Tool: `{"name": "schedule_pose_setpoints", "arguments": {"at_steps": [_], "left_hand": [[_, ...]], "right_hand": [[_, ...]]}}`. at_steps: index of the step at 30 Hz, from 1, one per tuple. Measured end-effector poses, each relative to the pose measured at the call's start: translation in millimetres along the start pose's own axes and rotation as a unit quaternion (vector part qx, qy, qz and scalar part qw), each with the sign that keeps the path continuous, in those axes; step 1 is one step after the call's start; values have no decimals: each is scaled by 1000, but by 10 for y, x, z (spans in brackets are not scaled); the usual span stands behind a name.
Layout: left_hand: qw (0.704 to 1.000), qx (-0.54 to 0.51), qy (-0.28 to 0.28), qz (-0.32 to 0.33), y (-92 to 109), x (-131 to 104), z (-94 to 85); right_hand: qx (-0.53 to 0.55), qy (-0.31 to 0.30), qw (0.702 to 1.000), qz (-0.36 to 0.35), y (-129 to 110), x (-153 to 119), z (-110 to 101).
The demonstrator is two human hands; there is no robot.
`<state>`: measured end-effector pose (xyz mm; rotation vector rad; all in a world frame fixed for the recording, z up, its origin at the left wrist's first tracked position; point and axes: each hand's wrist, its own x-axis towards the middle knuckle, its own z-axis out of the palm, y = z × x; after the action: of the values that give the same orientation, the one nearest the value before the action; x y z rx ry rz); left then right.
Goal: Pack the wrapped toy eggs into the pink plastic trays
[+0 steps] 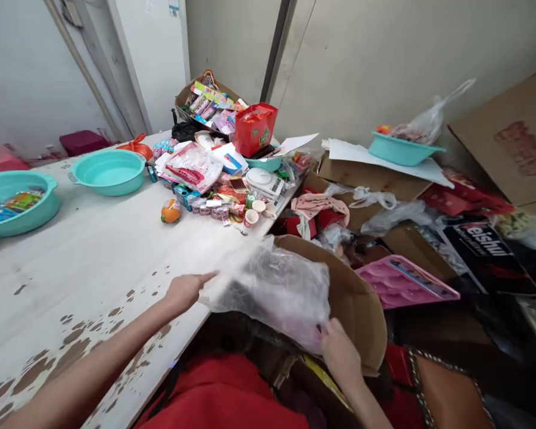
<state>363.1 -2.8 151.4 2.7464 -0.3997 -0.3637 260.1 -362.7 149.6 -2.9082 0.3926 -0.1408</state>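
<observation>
A clear plastic bag (pixel 277 283) is stretched between my hands over the table's edge, its folds partly blurred. My left hand (pixel 185 295) grips the bag's left edge, with the index finger extended along it. At the lower right corner, my right hand (pixel 342 354) is closed on the same bag. Something pinkish shows through the plastic near the right hand; I cannot make out what it is. Below and to the right of the bag is an open cardboard box (pixel 366 304) with a curved flap.
On the white table (pixel 116 250) stand turquoise basins (pixel 111 173), an orange toy (pixel 170 211), small paper cups (pixel 251 218), a red bag (pixel 255 128) and piled packets. To the right lie a pink plastic tray (pixel 404 280), cartons and crumpled bags. Another turquoise basin (pixel 402 149) sits on cardboard.
</observation>
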Motion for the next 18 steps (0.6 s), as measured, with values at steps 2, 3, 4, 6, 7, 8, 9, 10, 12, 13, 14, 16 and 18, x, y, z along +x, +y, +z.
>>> {"name": "schedule_pose_setpoints", "arguments": {"at_steps": [2, 3, 4, 6, 7, 8, 9, 10, 12, 13, 14, 16, 18], "left_hand": [[999, 13, -42, -17, 9, -28, -48], [999, 14, -41, -20, 37, -40, -123], [999, 14, -42, -17, 74, -53, -215], [999, 18, -48, -2, 137, -83, -409], [998, 23, -52, 3, 151, -102, -497], [998, 29, -52, 5, 148, -124, -578], [998, 32, -49, 4, 129, -150, -656], [999, 34, -43, -2, 99, -179, -734], [999, 36, -3, -22, 45, -257, -903], [998, 40, 41, -27, 47, -304, -993], [993, 45, 100, -31, 85, -352, -1076], [975, 49, 216, -16, 298, -411, -1184], [973, 32, 222, 48, 665, -343, -1153]], "right_hand": [[12, -7, 1000, -6, -10, 10, -121], [28, 21, 999, -11, -31, 43, -213], [46, 61, 997, -16, -57, 89, -311], [78, 147, 986, -17, -114, 195, -490], [86, 175, 981, -11, -138, 247, -560], [94, 187, 978, -6, -159, 295, -617], [105, 183, 977, -6, -178, 339, -662], [121, 166, 979, -12, -200, 379, -699], [160, 119, 979, -32, -274, 450, -763], [180, 103, 977, -44, -335, 480, -794], [199, 93, 974, -58, -414, 505, -827], [233, 72, 965, -95, -625, 528, -895], [274, 47, 950, -142, -863, 504, -967]]}}
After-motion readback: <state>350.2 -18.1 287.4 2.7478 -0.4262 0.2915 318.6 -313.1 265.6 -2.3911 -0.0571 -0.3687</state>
